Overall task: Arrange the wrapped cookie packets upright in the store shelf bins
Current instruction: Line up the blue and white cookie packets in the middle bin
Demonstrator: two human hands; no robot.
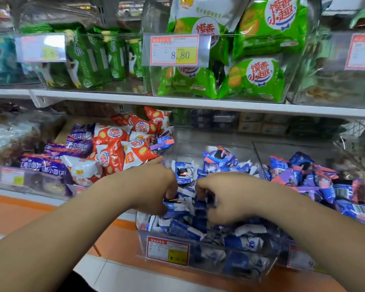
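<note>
- Both hands are down in the clear front bin (209, 262), knuckles facing each other, close but not touching.
- Left hand (154, 186): fingers curled under, pinching a blue-and-white wrapper at the top of the heap.
- Right hand (226, 197): fingers curled down into the heap and gripping wrappers. The fingertips are buried, so I cannot tell how many it holds.
- Cookie packets (183, 171): a loose jumble filling this bin. Most lie flat or tilted; a few near the back stand on edge.
- Blue and purple packets (316, 178) are jumbled in the bin to the right. Red-and-white bags (114, 148) lie to the left, and green bags (261, 76) sit on the shelf (114, 96) above.
- Judgement: the step in hand looks like gathering a small batch to stand up.
- To do it well: square a few packets between the two hands, printed faces forward. Then seat them on edge against a bin wall so they prop each other.
- Build the row from one end. Foil wrappers likely slide, so one hand should brace the row while the other feeds.
</note>
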